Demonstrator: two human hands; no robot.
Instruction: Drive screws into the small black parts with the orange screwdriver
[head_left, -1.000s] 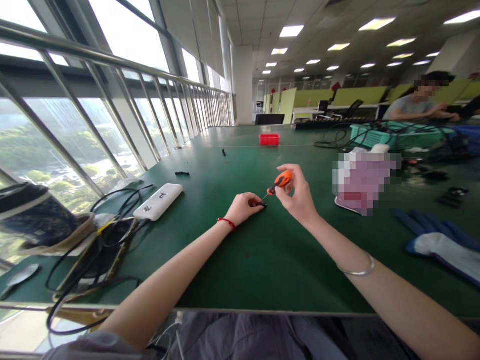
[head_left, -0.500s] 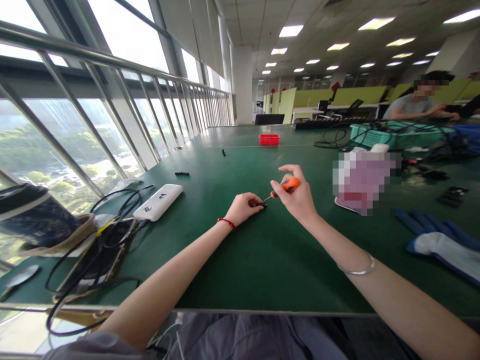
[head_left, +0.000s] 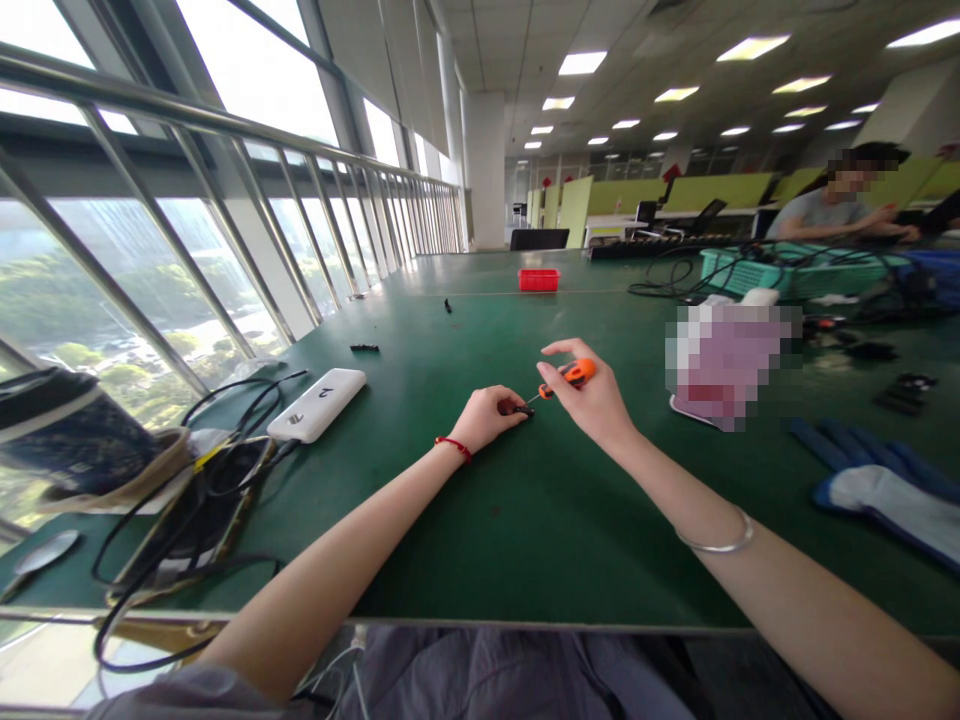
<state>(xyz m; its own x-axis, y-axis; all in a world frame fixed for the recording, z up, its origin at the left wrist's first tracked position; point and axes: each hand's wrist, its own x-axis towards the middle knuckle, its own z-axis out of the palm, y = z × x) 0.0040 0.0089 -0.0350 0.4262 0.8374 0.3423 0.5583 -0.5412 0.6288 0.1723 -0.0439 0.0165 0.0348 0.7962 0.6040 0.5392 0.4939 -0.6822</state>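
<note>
My left hand (head_left: pixel 489 412) rests on the green table with its fingers closed on a small black part (head_left: pixel 527 410), most of which the fingers hide. In my right hand (head_left: pixel 592 400) is a screwdriver (head_left: pixel 576 374) with an orange and black handle, gripped near the thumb while the index finger arches clear of it. The thin metal shaft slants down to the left, and its tip is at the black part. Whether the tip sits in a screw is too small to tell.
Left of my hands lie a white power bank (head_left: pixel 318 405), black cables, a phone and a small black strip (head_left: pixel 364 347). A red box (head_left: pixel 538 280) stands farther back. On the right are a blurred pink item, a blue-white glove (head_left: pixel 889 490) and a green basket (head_left: pixel 802 272); a person sits beyond.
My right hand and the screwdriver handle have shifted slightly left. My left hand stays in place on the black part.
</note>
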